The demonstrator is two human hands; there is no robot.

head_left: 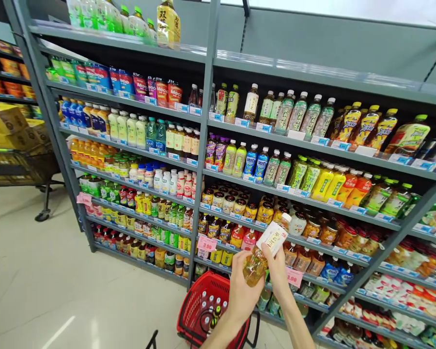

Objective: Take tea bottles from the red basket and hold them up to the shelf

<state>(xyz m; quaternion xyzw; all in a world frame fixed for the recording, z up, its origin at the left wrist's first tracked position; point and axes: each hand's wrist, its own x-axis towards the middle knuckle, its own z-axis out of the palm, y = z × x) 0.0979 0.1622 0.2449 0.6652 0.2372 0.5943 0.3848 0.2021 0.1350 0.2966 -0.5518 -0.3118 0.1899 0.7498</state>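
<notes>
A tea bottle (272,238) with a white label, a white cap and amber liquid is tilted in front of me, cap up and to the right. Its lower end rests in my left hand (240,286), whose fingers curl around the base. Around the label's lower edge, my right hand (276,271) grips the bottle from the right. Below my left forearm stands a red shopping basket (189,306) on the floor, partly hidden by that arm. Inside it are several bottles (212,310) with white, green and dark caps.
Grey shelving (208,97) full of bottled drinks spans the view. Pink price tags (207,244) hang on lower shelf edges. At the far left, a cart (25,160) holds yellow cartons (7,121). Pale tiled floor (39,276) runs along the left.
</notes>
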